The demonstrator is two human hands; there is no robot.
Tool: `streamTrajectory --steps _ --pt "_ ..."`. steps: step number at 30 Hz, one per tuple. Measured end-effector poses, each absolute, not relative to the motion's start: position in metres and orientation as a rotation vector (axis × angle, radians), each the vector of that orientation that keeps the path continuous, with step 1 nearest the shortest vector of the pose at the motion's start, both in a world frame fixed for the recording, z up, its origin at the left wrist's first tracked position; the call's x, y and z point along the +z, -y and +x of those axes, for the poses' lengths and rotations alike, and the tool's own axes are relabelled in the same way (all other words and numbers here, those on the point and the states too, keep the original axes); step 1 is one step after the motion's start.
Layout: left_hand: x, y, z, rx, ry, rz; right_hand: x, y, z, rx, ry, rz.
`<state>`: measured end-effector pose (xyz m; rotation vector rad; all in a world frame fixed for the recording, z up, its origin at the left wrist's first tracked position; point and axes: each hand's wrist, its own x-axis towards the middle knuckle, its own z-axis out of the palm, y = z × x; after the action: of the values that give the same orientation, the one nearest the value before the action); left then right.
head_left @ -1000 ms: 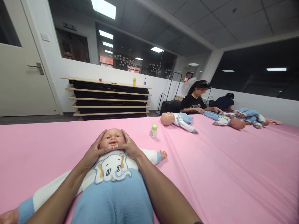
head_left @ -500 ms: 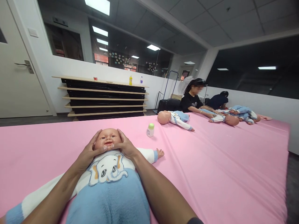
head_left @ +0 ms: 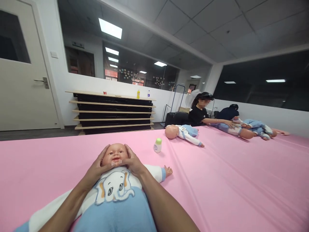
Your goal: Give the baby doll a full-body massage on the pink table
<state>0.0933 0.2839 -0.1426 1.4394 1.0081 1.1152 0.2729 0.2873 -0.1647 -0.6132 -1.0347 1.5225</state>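
A baby doll [head_left: 118,190] in a white and blue suit with an elephant patch lies on its back in front of me. Its head [head_left: 116,153] sits between my hands. My left hand [head_left: 98,164] cups one side of the head, with the thumb along the chin. On the other side, my right hand [head_left: 132,162] is wrapped round the cheek, its thumb also at the chin. Both sets of fingers curl partly behind the head, where their tips are hidden. Beyond my right hand stands a small white bottle [head_left: 157,147] with a green cap.
The table [head_left: 217,180] has a pink cover with wrinkles. Another doll [head_left: 184,133] lies past the bottle. Farther right, a person [head_left: 199,111] in black handles a doll [head_left: 235,130], with a second person [head_left: 228,112] behind. Stacked boards [head_left: 113,111] stand by the wall.
My view has tilted up and shifted slightly left, so everything sits lower in it. My hands keep their hold on the doll's head. The other person's arm has moved along their doll.
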Motion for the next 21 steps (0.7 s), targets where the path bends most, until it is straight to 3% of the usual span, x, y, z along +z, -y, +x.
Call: streamTrajectory --steps 21 --pt "-0.145 -0.281 0.091 1.136 -1.034 1.533 -0.156 -0.277 0.276 1.527 1.110 -0.647"
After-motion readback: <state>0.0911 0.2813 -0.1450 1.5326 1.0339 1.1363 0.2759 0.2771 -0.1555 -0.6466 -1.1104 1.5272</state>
